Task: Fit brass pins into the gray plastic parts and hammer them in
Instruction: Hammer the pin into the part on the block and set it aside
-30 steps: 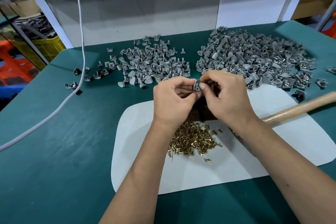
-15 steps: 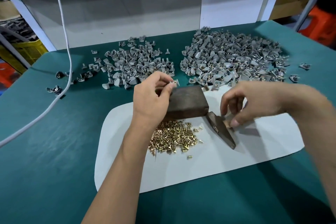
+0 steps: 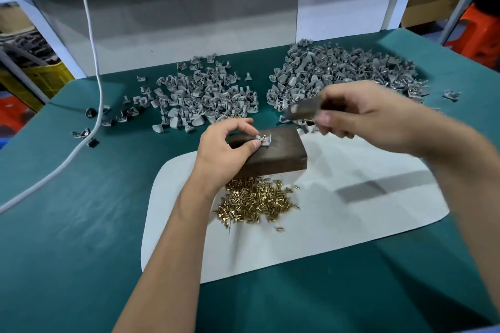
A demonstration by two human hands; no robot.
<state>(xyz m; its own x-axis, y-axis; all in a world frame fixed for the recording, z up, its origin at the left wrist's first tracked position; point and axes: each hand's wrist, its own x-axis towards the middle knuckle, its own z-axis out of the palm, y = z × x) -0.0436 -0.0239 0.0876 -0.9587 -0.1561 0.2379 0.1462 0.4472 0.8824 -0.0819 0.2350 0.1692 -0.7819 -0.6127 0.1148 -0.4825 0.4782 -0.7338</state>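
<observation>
A green-covered table (image 3: 67, 224) fills most of the view, with a grey wall panel and white frame behind it along the top. A white mat (image 3: 338, 219) lies across the middle right of the frame. On the mat's upper edge sits a dark wooden block (image 3: 273, 157), its long axis running from centre toward the lower right.

Two heaps of gray plastic parts lie beyond: the larger heap (image 3: 346, 73) at upper right, the smaller heap (image 3: 200, 94) at upper centre. A pile of brass pins (image 3: 254, 203) sits on the mat just below the block.

The left hand (image 3: 224, 149) pinches a gray plastic part (image 3: 263, 141) against the block's top, thumb and fingers curled round it; a brass pin (image 3: 265, 137) stands upright in it, head up.

The right hand (image 3: 359, 113) grips a hammer (image 3: 305, 111), raised above the block at right of centre. Its head points toward the left of the frame; motion blur smears it and the handle is hidden in the fist.

A white cable (image 3: 92, 67) hangs down at the left.
</observation>
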